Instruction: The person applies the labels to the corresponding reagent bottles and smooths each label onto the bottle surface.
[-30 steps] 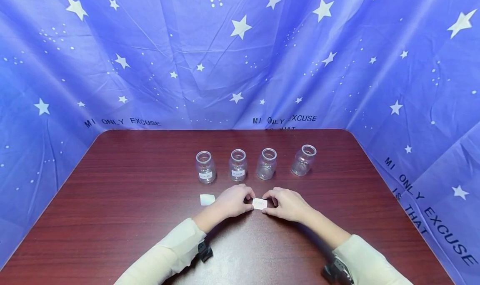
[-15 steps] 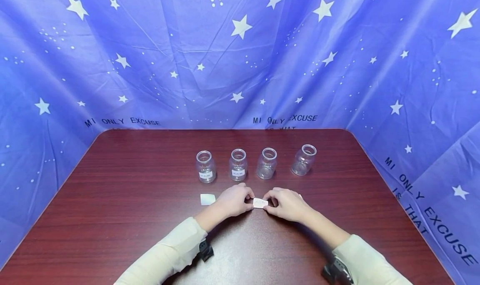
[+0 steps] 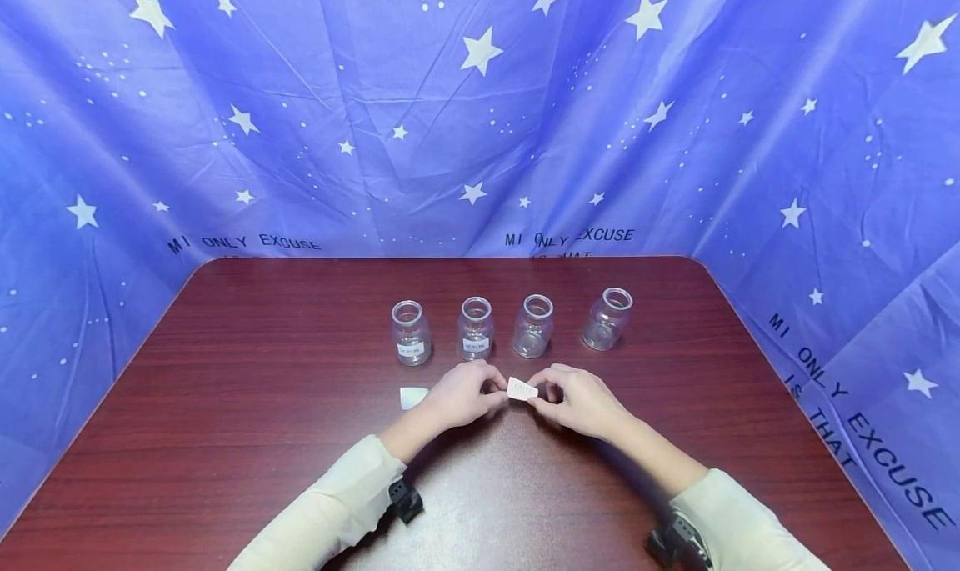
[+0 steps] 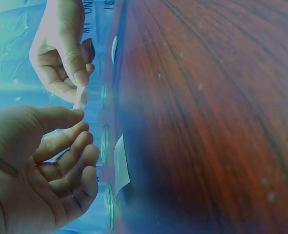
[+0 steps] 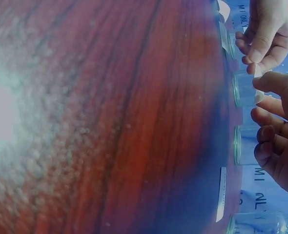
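Note:
Between the two hands a small white label (image 3: 522, 389) with faint writing is held up, tilted, over the table. My left hand (image 3: 467, 393) pinches its left edge at the thumb tip. From the other side my right hand (image 3: 583, 400) pinches the right edge between thumb and index finger. Beyond the hands stand two glass jars bearing white labels, the left jar (image 3: 408, 325) and the second jar (image 3: 476, 321). To their right are a third jar (image 3: 533, 325) and a fourth jar (image 3: 607, 319), where no label shows.
A white paper piece (image 3: 412, 398) lies left of the left hand, partly covered by its wrist. Another white piece (image 5: 222, 195) rests on the table near the right hand. The dark red tabletop (image 3: 285, 321) ends at a blue star-patterned curtain (image 3: 375, 137).
Both hands have risen slightly away from me, bringing the label up with them. It was level and now tilts down to the right. The jars stay where they were.

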Demonstrator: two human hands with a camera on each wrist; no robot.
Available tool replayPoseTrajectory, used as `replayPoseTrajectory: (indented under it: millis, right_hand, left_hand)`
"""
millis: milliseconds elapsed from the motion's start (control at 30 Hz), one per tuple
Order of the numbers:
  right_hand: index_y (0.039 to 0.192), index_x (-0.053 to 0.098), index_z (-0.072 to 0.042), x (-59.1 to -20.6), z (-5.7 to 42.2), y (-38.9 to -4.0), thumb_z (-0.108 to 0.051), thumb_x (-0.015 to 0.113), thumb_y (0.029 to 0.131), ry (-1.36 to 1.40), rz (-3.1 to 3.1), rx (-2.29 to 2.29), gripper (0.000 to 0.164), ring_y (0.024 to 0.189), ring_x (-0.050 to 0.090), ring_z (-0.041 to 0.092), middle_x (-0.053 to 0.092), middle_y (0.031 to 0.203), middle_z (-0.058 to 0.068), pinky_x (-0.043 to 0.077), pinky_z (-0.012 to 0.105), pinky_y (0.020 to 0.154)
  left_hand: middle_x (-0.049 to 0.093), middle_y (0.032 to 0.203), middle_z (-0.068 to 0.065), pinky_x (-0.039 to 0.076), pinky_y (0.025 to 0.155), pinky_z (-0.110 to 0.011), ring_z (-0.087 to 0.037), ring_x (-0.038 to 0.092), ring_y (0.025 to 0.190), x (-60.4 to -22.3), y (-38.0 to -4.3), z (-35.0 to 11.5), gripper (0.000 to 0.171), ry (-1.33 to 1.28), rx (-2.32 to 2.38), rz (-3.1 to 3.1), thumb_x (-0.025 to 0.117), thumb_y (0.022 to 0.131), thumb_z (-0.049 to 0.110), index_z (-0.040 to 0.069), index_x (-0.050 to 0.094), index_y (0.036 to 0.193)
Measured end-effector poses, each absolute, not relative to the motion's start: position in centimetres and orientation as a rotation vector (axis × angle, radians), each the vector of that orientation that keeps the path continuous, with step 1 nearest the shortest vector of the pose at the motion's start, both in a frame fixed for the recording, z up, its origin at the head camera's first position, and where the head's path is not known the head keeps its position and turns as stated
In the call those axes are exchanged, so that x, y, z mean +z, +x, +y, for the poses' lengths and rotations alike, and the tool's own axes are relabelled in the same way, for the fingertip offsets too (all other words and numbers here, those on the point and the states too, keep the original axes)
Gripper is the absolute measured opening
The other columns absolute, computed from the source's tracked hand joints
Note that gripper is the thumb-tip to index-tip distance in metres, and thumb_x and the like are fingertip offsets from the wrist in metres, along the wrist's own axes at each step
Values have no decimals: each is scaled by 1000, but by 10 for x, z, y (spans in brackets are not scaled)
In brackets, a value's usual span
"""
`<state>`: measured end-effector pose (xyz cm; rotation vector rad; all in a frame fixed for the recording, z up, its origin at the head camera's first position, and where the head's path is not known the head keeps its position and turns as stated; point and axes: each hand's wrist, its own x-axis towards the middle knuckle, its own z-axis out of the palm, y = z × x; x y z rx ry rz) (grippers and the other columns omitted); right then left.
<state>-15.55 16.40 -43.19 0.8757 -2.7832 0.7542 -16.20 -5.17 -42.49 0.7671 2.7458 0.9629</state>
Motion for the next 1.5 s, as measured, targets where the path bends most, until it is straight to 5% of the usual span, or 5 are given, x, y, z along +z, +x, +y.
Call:
replayPoseTrajectory:
  millis: [700,1100,1500]
  right_hand:
    - [98,67,-16,-432,153,-156,-17,78,73,857,-2531,854,27,58,47,7,55,70,-6,36,16,53]
    - [88,71,-20,-432,142,-152,-22,73,79,934,-2510,867,10,59,50,6,53,67,-12,38,14,55]
    - [92,71,-13,-427,142,-153,-12,69,83,916,-2548,1115,9,64,48,-3,68,81,-5,46,21,56]
  left_hand:
    - [61,76,4,44,65,-19,-4,52,67,-423,-160,-57,7,576,1279,2624,60,80,17,12,65,82]
    - [63,79,3,46,67,-18,-2,53,71,-425,-160,-56,9,659,1300,2571,59,84,16,11,66,84]
    - [66,80,-7,48,63,-18,-8,59,68,-424,-160,-59,14,763,1430,2498,60,91,16,5,67,95]
